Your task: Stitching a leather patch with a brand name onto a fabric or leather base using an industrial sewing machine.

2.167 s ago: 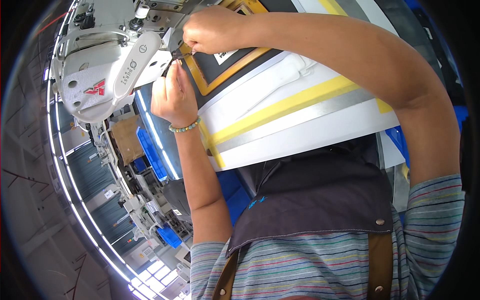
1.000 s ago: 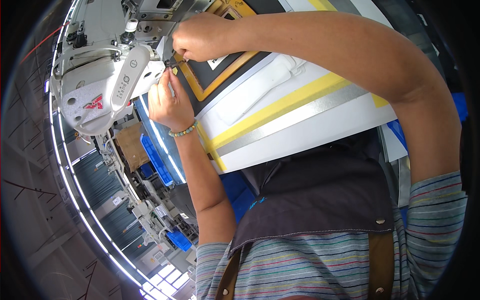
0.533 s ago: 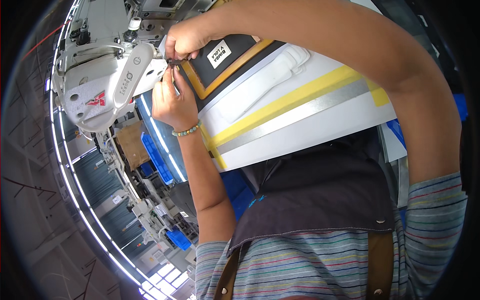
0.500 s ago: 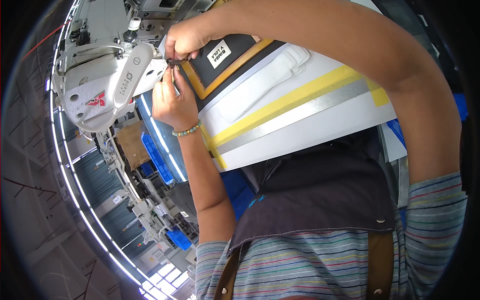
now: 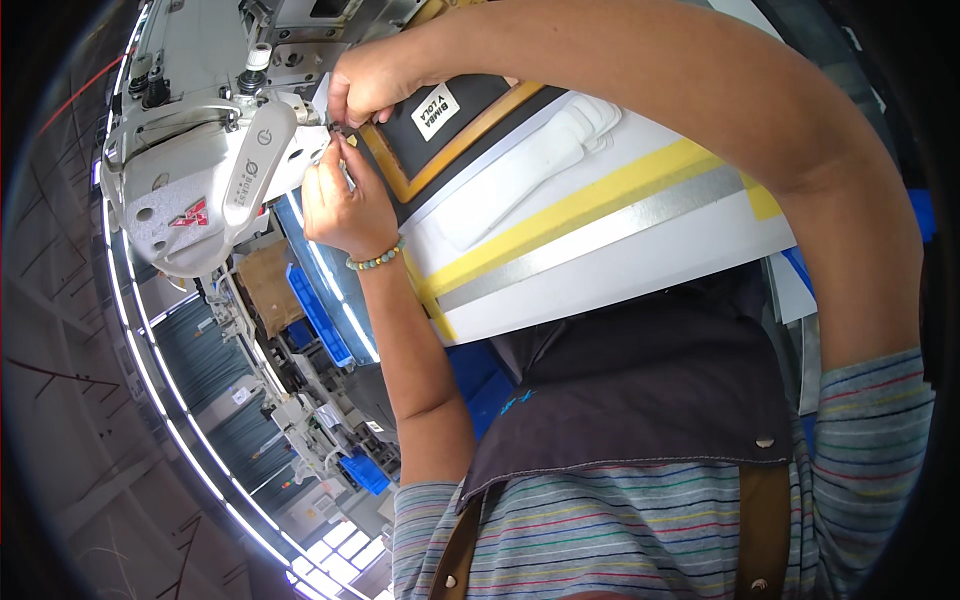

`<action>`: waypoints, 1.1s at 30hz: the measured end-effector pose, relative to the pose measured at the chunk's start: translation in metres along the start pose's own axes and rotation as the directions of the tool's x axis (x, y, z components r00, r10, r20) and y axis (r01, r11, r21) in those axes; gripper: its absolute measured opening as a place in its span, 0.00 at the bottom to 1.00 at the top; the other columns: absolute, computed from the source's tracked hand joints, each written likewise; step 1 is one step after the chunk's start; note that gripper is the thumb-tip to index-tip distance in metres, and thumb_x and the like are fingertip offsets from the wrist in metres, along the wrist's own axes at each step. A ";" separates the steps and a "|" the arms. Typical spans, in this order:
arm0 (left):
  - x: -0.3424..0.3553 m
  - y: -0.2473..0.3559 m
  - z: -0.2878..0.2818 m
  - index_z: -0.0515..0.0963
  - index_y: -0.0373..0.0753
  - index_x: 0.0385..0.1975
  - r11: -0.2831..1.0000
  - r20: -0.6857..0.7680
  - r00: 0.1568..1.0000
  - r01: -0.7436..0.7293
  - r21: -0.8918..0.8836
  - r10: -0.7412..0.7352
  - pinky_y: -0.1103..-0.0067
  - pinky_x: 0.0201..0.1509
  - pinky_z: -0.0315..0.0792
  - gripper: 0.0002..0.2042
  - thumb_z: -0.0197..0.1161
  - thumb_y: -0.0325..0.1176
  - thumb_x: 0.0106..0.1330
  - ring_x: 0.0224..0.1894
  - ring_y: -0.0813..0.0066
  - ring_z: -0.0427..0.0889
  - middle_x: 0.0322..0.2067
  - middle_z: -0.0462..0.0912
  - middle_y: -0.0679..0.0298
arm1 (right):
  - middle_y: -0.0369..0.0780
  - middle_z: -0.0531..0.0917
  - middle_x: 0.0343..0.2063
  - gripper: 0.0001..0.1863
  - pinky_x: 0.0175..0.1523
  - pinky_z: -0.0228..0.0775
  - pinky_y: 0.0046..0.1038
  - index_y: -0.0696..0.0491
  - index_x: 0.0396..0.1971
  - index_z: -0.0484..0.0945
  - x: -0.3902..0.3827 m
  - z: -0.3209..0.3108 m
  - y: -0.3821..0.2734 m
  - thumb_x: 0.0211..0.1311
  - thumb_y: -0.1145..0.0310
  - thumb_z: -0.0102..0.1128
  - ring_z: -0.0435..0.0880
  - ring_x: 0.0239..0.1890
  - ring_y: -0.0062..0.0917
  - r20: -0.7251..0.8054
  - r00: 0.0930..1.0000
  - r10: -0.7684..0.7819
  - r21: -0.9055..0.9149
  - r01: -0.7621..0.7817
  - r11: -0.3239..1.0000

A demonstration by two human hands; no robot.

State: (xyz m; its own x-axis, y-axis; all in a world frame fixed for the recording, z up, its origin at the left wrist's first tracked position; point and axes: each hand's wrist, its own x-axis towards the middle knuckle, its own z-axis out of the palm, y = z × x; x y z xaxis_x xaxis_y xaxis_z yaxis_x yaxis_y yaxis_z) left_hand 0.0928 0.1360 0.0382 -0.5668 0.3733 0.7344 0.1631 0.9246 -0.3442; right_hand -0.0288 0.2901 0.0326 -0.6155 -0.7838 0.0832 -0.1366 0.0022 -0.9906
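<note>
Both of my hands meet at the end of a white sewing machine head (image 5: 170,165), by its needle area. My left hand (image 5: 348,205), with a bead bracelet (image 5: 375,260) on its wrist, has thumb and finger pinched close to a small dark piece. From the upper right my right arm reaches across, and my right hand (image 5: 372,82) is closed, fingertips down at the same spot. What exactly they grip is too small and partly covered. Beside them lies a black panel (image 5: 455,100) with a white label (image 5: 435,112) and a yellow-brown frame (image 5: 430,180).
A stack of white strap-shaped pieces (image 5: 520,180) lies on the white work board (image 5: 600,270). Yellow tape (image 5: 570,225) and a metal strip (image 5: 600,235) run along the board. Blue bins (image 5: 318,315) and other machines stand to the left.
The hands stay at the needle area, with the left fingertips slightly shifted toward the right hand. The view has tilted a little.
</note>
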 end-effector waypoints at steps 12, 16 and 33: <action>0.005 0.003 0.003 0.86 0.41 0.31 0.995 -0.021 0.998 -0.052 0.088 0.054 0.75 0.30 0.77 0.03 0.74 0.29 0.59 0.26 0.68 0.84 0.25 0.84 0.66 | 0.36 0.85 0.43 0.16 0.41 0.75 0.22 0.54 0.52 0.85 0.009 -0.003 -0.004 0.65 0.73 0.59 0.79 0.38 0.20 0.089 0.993 0.081 0.045 -0.085 0.995; 0.004 0.001 -0.003 0.86 0.41 0.31 0.996 0.018 0.999 -0.028 0.082 0.026 0.75 0.30 0.77 0.04 0.74 0.28 0.59 0.26 0.68 0.84 0.25 0.85 0.65 | 0.35 0.84 0.41 0.15 0.40 0.73 0.23 0.53 0.50 0.86 0.013 -0.004 -0.005 0.67 0.71 0.59 0.77 0.35 0.20 0.149 0.986 0.078 0.068 -0.089 0.994; -0.001 0.004 -0.019 0.86 0.40 0.46 0.992 0.093 0.996 0.020 -0.121 -0.009 0.76 0.30 0.73 0.14 0.74 0.25 0.59 0.25 0.72 0.79 0.28 0.83 0.66 | 0.39 0.88 0.33 0.11 0.36 0.76 0.30 0.55 0.41 0.87 0.008 0.007 -0.002 0.59 0.72 0.63 0.85 0.28 0.23 -0.002 1.000 0.022 -0.113 -0.022 0.993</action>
State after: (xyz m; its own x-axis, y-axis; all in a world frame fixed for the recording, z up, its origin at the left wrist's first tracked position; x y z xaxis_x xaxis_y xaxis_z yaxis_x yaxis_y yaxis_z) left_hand 0.1094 0.1409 0.0468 -0.6405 0.3565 0.6802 0.2479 0.9343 -0.2562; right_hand -0.0280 0.2798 0.0342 -0.6197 -0.7824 0.0618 -0.2099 0.0893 -0.9736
